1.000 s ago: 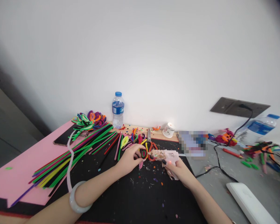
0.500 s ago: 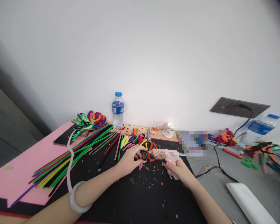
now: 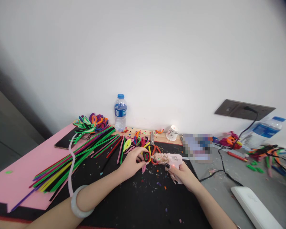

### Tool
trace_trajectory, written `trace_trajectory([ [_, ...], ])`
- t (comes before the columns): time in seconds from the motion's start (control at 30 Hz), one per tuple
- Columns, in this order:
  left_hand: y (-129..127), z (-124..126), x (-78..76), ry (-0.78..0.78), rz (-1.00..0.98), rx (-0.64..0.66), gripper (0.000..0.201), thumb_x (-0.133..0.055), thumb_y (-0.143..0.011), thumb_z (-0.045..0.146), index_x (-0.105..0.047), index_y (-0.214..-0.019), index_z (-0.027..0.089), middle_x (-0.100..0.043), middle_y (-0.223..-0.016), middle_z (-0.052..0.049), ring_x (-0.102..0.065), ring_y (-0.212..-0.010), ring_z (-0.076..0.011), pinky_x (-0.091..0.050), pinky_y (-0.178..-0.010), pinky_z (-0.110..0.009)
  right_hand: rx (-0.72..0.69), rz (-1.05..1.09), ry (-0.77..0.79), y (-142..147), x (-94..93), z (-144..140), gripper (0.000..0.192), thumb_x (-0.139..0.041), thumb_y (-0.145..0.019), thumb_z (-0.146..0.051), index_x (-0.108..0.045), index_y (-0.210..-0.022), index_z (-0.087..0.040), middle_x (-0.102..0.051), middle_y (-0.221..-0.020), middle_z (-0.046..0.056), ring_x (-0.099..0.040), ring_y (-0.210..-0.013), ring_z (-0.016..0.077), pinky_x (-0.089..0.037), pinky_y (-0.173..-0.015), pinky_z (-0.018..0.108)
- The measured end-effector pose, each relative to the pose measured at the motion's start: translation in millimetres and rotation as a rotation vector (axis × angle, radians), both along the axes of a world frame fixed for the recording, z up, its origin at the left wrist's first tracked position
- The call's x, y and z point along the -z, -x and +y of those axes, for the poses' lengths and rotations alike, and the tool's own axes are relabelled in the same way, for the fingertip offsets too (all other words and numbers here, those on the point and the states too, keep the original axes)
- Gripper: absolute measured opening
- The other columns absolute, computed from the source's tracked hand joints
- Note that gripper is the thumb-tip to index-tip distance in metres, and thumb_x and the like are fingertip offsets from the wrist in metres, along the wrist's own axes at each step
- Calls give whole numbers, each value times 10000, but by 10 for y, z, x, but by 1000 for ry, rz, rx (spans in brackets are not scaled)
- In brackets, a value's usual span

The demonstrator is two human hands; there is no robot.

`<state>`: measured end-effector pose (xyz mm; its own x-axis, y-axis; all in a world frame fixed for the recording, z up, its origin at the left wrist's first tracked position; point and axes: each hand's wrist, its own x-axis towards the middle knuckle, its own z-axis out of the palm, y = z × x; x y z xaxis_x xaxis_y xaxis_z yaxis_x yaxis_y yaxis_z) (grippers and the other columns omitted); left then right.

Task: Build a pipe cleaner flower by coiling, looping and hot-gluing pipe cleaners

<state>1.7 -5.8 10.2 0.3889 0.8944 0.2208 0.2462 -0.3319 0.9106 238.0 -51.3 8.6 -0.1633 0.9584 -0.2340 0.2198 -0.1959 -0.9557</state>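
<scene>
My left hand (image 3: 131, 163) pinches a small coiled pipe-cleaner piece (image 3: 146, 156), red, green and black, just above the black mat (image 3: 138, 203). My right hand (image 3: 183, 173) grips a pink hot glue gun (image 3: 170, 160) whose crusted nozzle points left and touches the coil. A red light glows on the gun's body. A pale bangle (image 3: 79, 203) circles my left wrist.
A fan of long pipe cleaners (image 3: 78, 156) lies left on a pink foam sheet (image 3: 19, 178). A water bottle (image 3: 120, 113), scissors (image 3: 152, 138) and a paper cup (image 3: 172, 133) stand by the wall. The gun's black cord (image 3: 219, 165) runs to a wall socket (image 3: 244, 109). A white device (image 3: 255, 206) lies at right.
The coil and the glue gun nozzle shifted slightly against each other; both hands stay in nearly the same place.
</scene>
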Motion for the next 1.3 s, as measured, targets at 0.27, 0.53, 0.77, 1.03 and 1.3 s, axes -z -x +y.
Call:
trace_trajectory([
  [0.27,8,8,38,-2,-11,22,343,-576,-671,76,-559,-995,187,-541,-803,2,-588,-689,-126,-516,-626,-238,25,6,1,18,-19,-10,380,-602,-714,-524,-454,-713,-175,-398,-448,-77,-324,-379,54,-252,-369,177],
  [0.53,9,6,53,-27,-24,84,338,-569,-670,68,-562,-983,195,-543,-896,-16,-578,-698,-119,-524,-623,-233,31,1,-10,27,-33,-1,378,-602,-719,-517,-463,-687,-167,-399,-444,-73,-323,-375,52,-251,-369,179],
  [0.77,6,8,41,-32,-18,83,334,-573,-677,80,-557,-990,193,-545,-858,-8,-581,-697,-122,-520,-621,-234,13,-4,-11,-1,0,10,376,-596,-731,-512,-461,-662,-168,-415,-438,-66,-333,-370,53,-255,-372,177],
  [1.03,1,5,24,13,-2,11,336,-592,-674,98,-556,-998,178,-542,-754,8,-587,-684,-132,-514,-629,-242,0,25,-7,-10,31,4,361,-600,-733,-507,-458,-717,-176,-398,-434,-80,-323,-364,53,-256,-361,175],
  [1.3,-10,22,57,24,0,-9,350,-597,-661,93,-557,-999,175,-561,-784,-3,-599,-693,-139,-518,-628,-249,-36,38,25,-6,10,8,327,-611,-731,-459,-457,-785,-175,-411,-462,-85,-330,-378,53,-302,-371,179],
])
